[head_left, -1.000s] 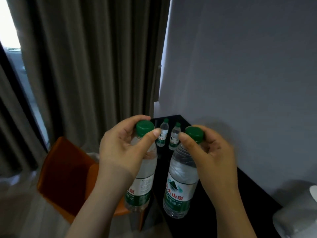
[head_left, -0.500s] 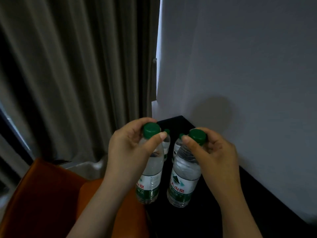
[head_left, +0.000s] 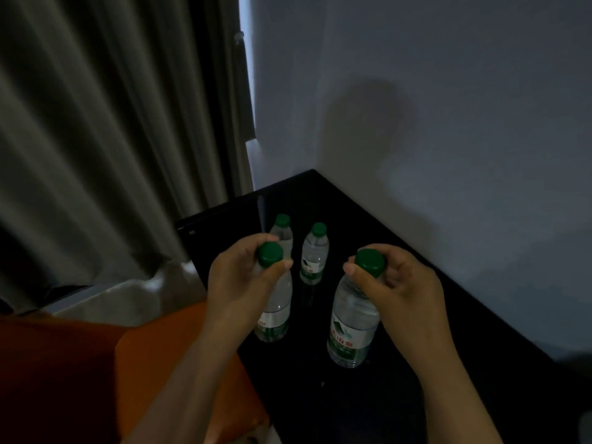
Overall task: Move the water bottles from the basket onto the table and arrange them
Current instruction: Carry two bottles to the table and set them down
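Closest to me, at 8 o'clock in the view, is the orange chair (head_left: 96, 363), its seat edge just beside the near-left edge of the black table (head_left: 416, 395).

Above the table, my left hand (head_left: 243, 283) has its thumb and fingers curled round the neck of the near-left bottle (head_left: 275, 312), pinching just under its green cap (head_left: 270, 254). My right hand (head_left: 403, 290) does the same to the near-right bottle (head_left: 350, 328), with the thumb tip at 9 o'clock of that bottle's green lid (head_left: 370, 262) and the other fingers wrapped round the far side. Both bottles are upright, clear, and carry a white and green label low on the body. The near-left one is close to the table's left edge, and the near-right one is at 3 o'clock from it, a gap between them. Their bases are down at the tabletop, but I cannot tell whether they actually rest on it.

Further on, at 12 o'clock from my hands, two more bottles stand upright on the table. The far-left bottle (head_left: 283, 232) is partly hidden behind my left hand, and the far-right bottle (head_left: 314, 254) is just beside it at 3 o'clock.

Beyond them is the table's far corner. It meets the pale wall (head_left: 448, 107), which runs along the right side, and a grey curtain (head_left: 96, 123) hangs at 10 o'clock.
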`<act>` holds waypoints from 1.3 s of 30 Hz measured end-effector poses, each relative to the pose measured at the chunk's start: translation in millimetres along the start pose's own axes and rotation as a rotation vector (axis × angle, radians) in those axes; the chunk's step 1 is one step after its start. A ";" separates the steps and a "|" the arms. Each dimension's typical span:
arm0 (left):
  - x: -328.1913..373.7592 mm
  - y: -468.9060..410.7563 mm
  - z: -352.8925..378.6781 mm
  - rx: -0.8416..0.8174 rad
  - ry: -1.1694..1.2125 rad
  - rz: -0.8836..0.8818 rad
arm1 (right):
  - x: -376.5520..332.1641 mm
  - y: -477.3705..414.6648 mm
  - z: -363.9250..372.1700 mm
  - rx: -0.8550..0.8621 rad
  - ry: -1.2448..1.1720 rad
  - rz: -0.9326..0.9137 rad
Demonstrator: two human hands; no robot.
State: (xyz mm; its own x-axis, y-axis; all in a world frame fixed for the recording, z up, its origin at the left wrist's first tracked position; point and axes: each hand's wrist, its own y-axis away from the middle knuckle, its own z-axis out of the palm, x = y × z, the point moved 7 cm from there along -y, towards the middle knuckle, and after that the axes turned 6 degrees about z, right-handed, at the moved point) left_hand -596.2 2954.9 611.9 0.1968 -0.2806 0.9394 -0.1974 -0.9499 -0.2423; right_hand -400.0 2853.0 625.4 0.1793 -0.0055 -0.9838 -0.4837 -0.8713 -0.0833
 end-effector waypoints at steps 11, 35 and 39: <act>-71.1 -34.9 38.7 -0.255 -0.112 -0.065 | 54.4 -6.2 4.9 0.120 0.124 0.176; -128.0 -73.4 90.1 -0.317 -0.176 0.012 | 106.9 1.5 25.5 0.115 0.277 0.261; -135.0 -73.3 90.5 -0.313 -0.130 0.009 | 110.8 -0.8 26.0 0.130 0.278 0.237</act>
State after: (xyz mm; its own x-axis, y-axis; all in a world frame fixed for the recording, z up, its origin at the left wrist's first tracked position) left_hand -521.4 3050.0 480.9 0.3106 -0.3228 0.8941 -0.4811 -0.8646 -0.1450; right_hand -402.0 2865.9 512.3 0.2662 -0.3480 -0.8989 -0.6407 -0.7606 0.1048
